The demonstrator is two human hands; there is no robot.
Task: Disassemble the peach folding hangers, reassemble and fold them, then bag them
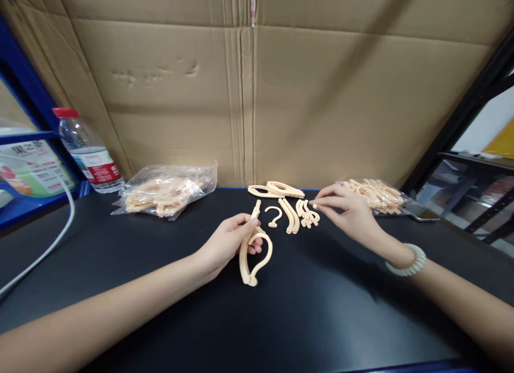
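My left hand (236,236) is closed around a cream plastic folding clothes hanger (244,263), its curved hook (268,250) hanging toward me. My right hand (347,210) pinches a small cream piece (315,206) between thumb and fingertips; its exact shape is too small to make out. Just left of those fingertips lies a cluster of small S-shaped pieces (308,218). Between the hands are two long curved arms (289,218) side by side and a loose hook (274,217). Behind them rest wide looped hanger pieces (277,190).
A clear bag of cream parts (168,191) lies at the back left, another bag (373,195) behind my right hand. On the left stand a red-capped bottle (94,153) and a white cable (66,223). Cardboard (168,94) walls off the black table's (193,319) far edge.
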